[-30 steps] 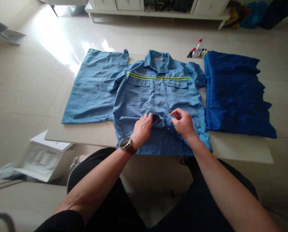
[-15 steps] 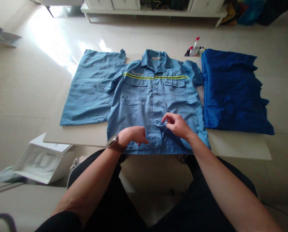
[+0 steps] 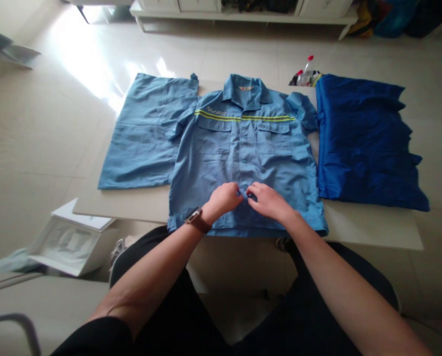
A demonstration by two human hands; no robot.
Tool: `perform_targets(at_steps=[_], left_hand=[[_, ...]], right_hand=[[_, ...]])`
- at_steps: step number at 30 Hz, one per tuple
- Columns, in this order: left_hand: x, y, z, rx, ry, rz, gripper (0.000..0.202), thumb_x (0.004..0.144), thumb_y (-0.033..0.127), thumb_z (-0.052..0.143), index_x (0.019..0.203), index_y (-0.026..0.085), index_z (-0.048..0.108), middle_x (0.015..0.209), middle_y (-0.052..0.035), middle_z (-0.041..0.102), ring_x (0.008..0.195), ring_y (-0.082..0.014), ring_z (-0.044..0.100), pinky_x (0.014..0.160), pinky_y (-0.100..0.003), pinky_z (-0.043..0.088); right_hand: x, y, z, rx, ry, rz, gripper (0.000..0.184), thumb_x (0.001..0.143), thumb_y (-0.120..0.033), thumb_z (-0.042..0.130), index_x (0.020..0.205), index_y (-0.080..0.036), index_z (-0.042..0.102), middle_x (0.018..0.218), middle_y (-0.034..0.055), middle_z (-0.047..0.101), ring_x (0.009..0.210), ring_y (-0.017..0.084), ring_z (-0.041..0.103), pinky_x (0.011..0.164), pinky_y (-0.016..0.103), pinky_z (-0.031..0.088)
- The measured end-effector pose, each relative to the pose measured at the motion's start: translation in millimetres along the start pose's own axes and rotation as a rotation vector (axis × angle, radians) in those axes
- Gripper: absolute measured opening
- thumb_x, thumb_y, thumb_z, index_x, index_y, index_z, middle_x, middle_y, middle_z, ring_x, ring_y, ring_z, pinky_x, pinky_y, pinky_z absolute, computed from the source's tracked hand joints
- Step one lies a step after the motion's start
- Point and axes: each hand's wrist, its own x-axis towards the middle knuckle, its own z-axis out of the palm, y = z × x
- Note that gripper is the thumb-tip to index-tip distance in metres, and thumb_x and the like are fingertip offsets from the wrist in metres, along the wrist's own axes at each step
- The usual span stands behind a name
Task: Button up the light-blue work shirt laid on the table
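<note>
Toward the near tabletop (image 3: 376, 226) edge, left hand (image 3: 223, 199) and right hand (image 3: 270, 200) curl over the shirt (image 3: 213, 168), pinch unclear; best keep it flat.

1. Pale, glossy tiles cover the floor (image 3: 38, 118) around me, thin joints showing between them.
2. Bright light (image 3: 83, 59) glares off it at upper left; the far right looks dimmer.
3. Across the room I see a white cabinet (image 3: 200, 6) on short legs, dark objects in its open bay.
4. Nearer is a wide, pale table (image 3: 376, 227).
5. At lower left sits smooth, pale furniture (image 3: 57, 311), its kind unclear.
</note>
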Motion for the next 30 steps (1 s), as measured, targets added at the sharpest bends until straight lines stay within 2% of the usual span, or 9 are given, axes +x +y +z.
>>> perform_targets(at_steps=[6,12,16,25,30], left_hand=[[6.4,2.6,8.0,-0.166,0.014,-0.094,0.026,0.082,0.020,0.069,0.107,0.014,0.071,0.094,-0.0127,0.078,0.089,-0.0240,0.073,0.078,-0.029,0.052],[8.0,5.9,3.7,-0.202,-0.108,-0.180,0.037,0.080,0.019,0.075,0.115,0.009,0.070,0.090,-0.0090,0.078,0.083,-0.0187,0.071,0.073,-0.025,0.051],[5.4,8.3,1.7,-0.210,-0.098,-0.166,0.041,0.079,0.017,0.076,0.118,0.008,0.070,0.089,-0.0083,0.078,0.080,-0.0178,0.070,0.072,-0.024,0.050],[1.9,9.3,0.7,-0.216,-0.067,-0.111,0.036,0.073,0.015,0.078,0.109,0.012,0.075,0.085,-0.0057,0.077,0.076,-0.0175,0.069,0.069,-0.024,0.050],[-1.9,11.1,-0.8,-0.240,-0.063,-0.089,0.032,0.072,0.015,0.074,0.104,0.014,0.076,0.081,-0.0044,0.076,0.072,-0.0169,0.068,0.064,-0.024,0.047]], right_hand=[[0.4,-0.2,-1.0,-0.059,-0.001,0.066,0.020,0.093,-0.023,0.057,0.108,-0.021,0.069,0.110,0.0103,0.067,0.102,0.024,0.062,0.087,0.032,0.046],[-1.1,-1.5,-6.5,-0.104,-0.017,0.099,0.019,0.094,-0.024,0.055,0.107,-0.021,0.069,0.109,0.0089,0.068,0.107,0.023,0.060,0.091,0.031,0.045],[-1.3,-0.8,-7.8,-0.114,-0.012,0.127,0.019,0.094,-0.025,0.054,0.106,-0.021,0.068,0.107,0.0084,0.070,0.104,0.023,0.061,0.090,0.031,0.045],[-1.7,-2.8,-8.2,-0.107,-0.006,0.176,0.017,0.096,-0.030,0.056,0.104,-0.022,0.068,0.102,0.0075,0.073,0.099,0.023,0.063,0.082,0.031,0.043],[-1.1,-5.6,-8.9,-0.102,-0.005,0.183,0.026,0.101,-0.040,0.053,0.102,-0.021,0.069,0.103,0.0092,0.074,0.099,0.023,0.065,0.082,0.030,0.043]])
